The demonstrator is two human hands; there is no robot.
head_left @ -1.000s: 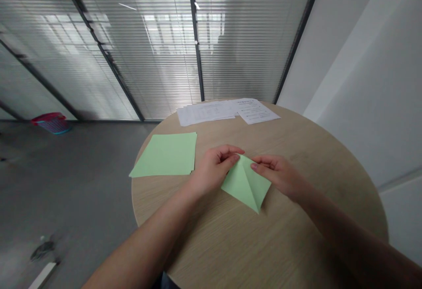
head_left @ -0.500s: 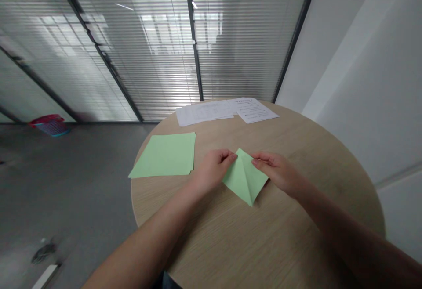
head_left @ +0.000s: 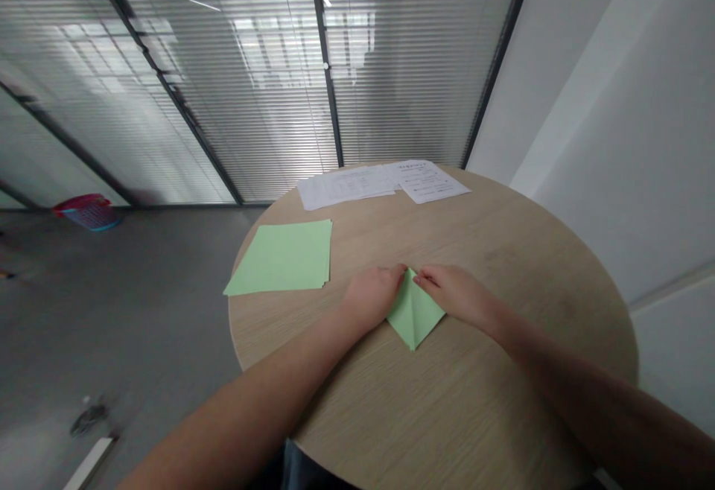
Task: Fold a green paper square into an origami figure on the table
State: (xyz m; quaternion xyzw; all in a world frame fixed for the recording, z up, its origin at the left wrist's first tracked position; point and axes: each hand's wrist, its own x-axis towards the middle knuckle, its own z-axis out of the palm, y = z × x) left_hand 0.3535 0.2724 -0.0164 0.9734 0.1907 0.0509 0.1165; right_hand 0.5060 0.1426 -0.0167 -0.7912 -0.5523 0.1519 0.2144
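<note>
A folded sheet of green paper (head_left: pixel 414 317), diamond-shaped with a crease down its middle, lies on the round wooden table (head_left: pixel 474 415). My left hand (head_left: pixel 375 293) is closed on its upper left edge near the top corner, the fingertips partly hidden. On the upper right edge, my right hand (head_left: pixel 455 293) pinches the paper between thumb and fingers. One corner points toward me. Left of my hands lies a stack of flat green paper sheets (head_left: pixel 284 255).
Printed white papers (head_left: pixel 349 186) lie overlapping at the table's far edge. A red and blue basket (head_left: pixel 89 211) stands on the grey floor at left. Beyond the table are a glass partition with blinds (head_left: pixel 268 125) and a white wall (head_left: pixel 620 147) at right.
The folded paper has turned so its near corner points more squarely toward me, and it lies flatter. Both hands have come closer together at its top corner.
</note>
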